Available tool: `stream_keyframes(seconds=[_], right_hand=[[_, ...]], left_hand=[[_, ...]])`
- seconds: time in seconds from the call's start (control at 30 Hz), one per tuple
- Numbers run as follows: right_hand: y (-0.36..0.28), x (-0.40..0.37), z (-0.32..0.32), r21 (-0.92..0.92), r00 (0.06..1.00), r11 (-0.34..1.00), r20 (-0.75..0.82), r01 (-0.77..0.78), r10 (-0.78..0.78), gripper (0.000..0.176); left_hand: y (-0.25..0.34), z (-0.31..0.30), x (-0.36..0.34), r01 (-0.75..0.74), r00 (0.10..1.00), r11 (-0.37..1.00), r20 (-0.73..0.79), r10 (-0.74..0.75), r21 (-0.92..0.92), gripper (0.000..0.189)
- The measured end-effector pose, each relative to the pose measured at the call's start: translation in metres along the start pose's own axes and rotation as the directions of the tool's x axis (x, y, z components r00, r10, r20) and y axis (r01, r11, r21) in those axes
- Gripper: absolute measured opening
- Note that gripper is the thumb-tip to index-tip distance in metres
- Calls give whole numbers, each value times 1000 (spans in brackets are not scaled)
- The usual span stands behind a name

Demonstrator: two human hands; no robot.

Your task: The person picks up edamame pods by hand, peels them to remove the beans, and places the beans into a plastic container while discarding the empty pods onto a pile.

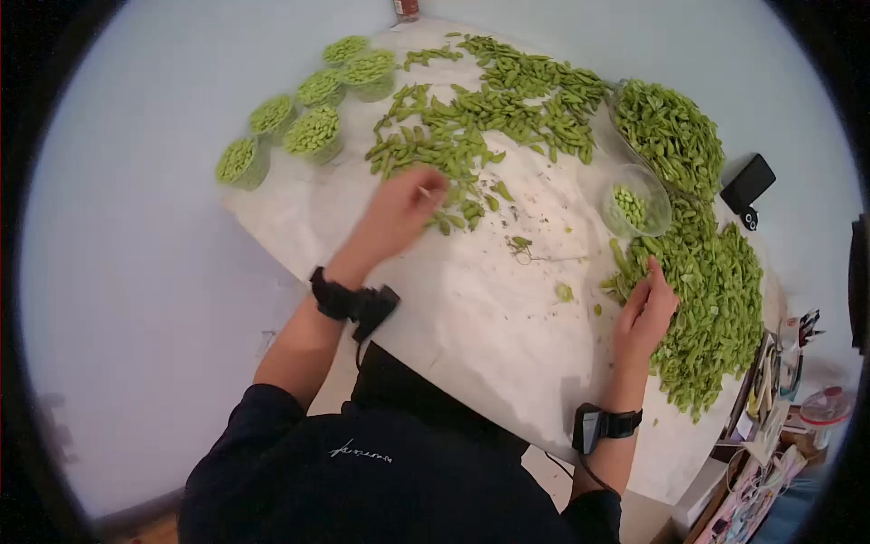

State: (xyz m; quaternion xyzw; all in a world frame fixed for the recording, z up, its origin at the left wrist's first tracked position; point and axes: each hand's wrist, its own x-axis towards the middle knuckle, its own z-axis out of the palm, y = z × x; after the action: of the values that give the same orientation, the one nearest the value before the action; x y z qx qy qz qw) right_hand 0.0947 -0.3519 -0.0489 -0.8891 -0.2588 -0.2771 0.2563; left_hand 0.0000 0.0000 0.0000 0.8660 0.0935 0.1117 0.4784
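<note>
Left hand over the near edge of the loose pods, fingers curled inward; motion blur, so cannot tell whether it pinches one. Right hand at the inner edge of a big green heap, index finger stretched out, the others bent; cannot tell whether anything is in its grasp. The heap looks to be mostly split husks, though single pieces are hard to make out. Pods lie spread across the far middle of the white cloth. Clear bowl against the heap, just beyond the right hand, a small lot of beans in it. Far left: six filled cups, grouped near the table's edge. Black phone beyond the heap, far right. Dark crumbs strewn between the hands.
</note>
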Motion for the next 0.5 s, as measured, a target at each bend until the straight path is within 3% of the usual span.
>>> stream_keyframes(seconds=[0.03, 0.07, 0.1, 0.17, 0.2, 0.33, 0.5], right_hand=[[-10, 5, -1, 28, 998, 999, -53, 47, -45, 38], [-17, 9, -2, 54, 990, 994, -107, 96, -90, 31], [-22, 14, -13, 128, 993, 984, 4, 120, -122, 28], [-37, 7, -16, 341, 973, 937, 177, 77, -145, 23], [-45, 8, -13, 404, 963, 913, 216, 60, -158, 11], [-49, 5, -3, 289, 952, 947, 222, 142, -211, 8], [-44, 8, -2, 207, 971, 968, 159, 145, -180, 13]], left_hand=[[12, 15, -5, -32, 995, 995, 93, 41, -99, 18], [19, 32, -7, -199, 970, 979, 132, 204, -54, 18], [24, 53, -9, -359, 919, 932, 155, 364, -61, 17], [43, 75, -10, -358, 884, 928, 283, 372, -102, 16], [44, 90, -8, -431, 850, 897, 289, 441, -99, 14], [50, 130, -3, -572, 760, 817, 334, 558, -65, 12], [38, 149, 10, -608, 699, 789, 412, 584, -85, 13]])
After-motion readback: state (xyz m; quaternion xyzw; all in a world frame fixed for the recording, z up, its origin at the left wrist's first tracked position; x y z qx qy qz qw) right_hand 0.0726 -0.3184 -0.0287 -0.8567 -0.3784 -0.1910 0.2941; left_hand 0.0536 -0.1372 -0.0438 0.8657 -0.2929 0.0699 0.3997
